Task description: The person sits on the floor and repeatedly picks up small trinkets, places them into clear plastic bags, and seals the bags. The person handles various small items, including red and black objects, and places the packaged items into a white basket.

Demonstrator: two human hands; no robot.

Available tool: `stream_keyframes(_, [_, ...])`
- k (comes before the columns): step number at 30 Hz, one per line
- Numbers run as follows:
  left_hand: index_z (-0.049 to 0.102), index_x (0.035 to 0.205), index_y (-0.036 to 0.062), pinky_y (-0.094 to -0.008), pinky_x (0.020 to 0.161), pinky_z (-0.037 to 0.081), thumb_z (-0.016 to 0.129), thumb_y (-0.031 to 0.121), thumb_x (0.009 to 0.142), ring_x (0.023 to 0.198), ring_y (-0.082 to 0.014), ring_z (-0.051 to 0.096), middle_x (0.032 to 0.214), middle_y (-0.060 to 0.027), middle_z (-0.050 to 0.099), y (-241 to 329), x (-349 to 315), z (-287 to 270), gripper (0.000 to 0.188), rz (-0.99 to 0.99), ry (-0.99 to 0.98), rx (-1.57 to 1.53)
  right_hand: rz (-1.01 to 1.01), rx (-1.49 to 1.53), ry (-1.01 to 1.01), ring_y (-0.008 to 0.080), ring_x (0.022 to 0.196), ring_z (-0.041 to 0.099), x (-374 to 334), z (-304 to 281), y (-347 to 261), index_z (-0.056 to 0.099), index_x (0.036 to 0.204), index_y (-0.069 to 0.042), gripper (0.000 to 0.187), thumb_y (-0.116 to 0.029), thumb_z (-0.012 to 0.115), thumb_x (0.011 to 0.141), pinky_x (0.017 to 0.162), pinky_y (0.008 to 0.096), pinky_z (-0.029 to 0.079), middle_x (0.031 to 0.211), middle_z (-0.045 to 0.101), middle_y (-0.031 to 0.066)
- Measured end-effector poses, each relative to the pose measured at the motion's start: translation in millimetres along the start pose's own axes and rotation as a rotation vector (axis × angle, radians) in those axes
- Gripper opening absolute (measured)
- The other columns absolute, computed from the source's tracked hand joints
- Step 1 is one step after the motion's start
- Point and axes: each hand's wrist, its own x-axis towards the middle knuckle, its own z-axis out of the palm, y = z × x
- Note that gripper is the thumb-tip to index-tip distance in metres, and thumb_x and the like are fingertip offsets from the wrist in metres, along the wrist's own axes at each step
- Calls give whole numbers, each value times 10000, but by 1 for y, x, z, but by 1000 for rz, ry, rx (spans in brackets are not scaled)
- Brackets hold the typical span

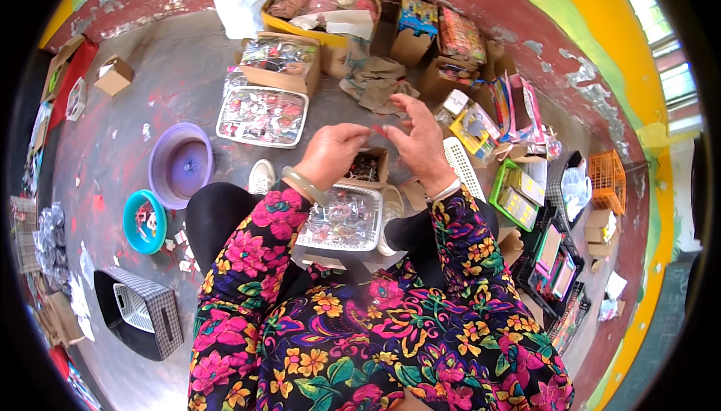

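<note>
My left hand [330,154] is closed, its thumb and fingertips pressed together and pointing right; what they hold is too small to make out. Facing it, my right hand [422,147] has bent fingers, the upper ones raised, and its thumb against a small red piece [379,131]. This piece sits in the narrow gap between both hands. Below the hands is a white plastic basket [375,244] of small clear-wrapped items. A small cardboard box [384,165] with dark little pieces shows partly between my wrists.
Ahead stand another white basket [220,127] of wrapped items and filled cartons [312,73]. Purple [180,162] and teal [129,223] basins lie left, near a checkered bin [169,313]. A green tray [499,186], black crates [567,261] and an orange crate [607,178] line the right.
</note>
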Motion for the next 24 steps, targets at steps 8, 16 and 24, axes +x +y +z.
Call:
stream_keyframes(8, [609,1057,-16,-232,711,507,517,74,894,806,-99,576,935,-55,624,0,2,8,208,-45,54,-423,-234,-39,8,272,846,575,-11,8,-11,604,944,-64,228,-48,606,717,728,341,461,890,611,92])
stream_keyframes(16, [579,1099,-31,-239,766,510,477,47,911,892,-98,563,1010,-64,604,9,-1,10,228,0,25,-493,-126,45,-36,275,799,570,-14,13,-9,587,883,-58,165,-59,608,720,673,337,457,844,593,85])
stream_keyframes(24, [572,1117,-26,-237,756,511,491,55,902,876,-96,573,1018,-65,619,16,-2,13,243,-2,27,-461,-5,53,-62,262,726,579,-15,11,-15,576,865,-66,133,-86,603,737,610,329,457,819,594,88])
